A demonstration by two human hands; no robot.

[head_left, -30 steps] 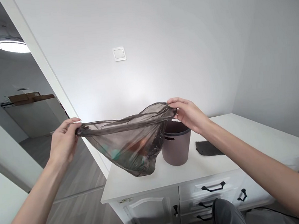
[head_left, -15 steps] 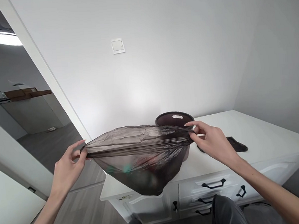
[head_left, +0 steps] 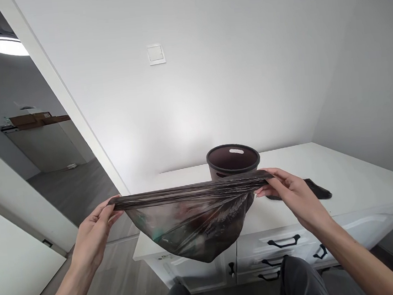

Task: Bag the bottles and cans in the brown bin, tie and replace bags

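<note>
A dark, see-through garbage bag (head_left: 197,230) hangs in front of the cabinet's front edge, with blurred red and green contents showing through it. My left hand (head_left: 95,225) pinches one end of its mouth, and my right hand (head_left: 286,190) pinches the other. Between them the top edge is stretched taut in a nearly straight, flat band. Behind the bag stands a dark brown trash can (head_left: 234,160) with an oval handle hole; the bag covers its lower part. To the right of my right hand lies a piece of black plastic (head_left: 319,189), partly hidden by that hand.
The white cabinet (head_left: 350,175) has black handles (head_left: 283,242) on its front, close to my knees. A wall with a light switch (head_left: 156,54) rises behind it. On the left are a doorway and a white door (head_left: 16,255).
The bag's mouth, which bulged open before, is now pulled flat and tight. My hands have moved slightly lower and farther apart, uncovering more of the trash can's rim.
</note>
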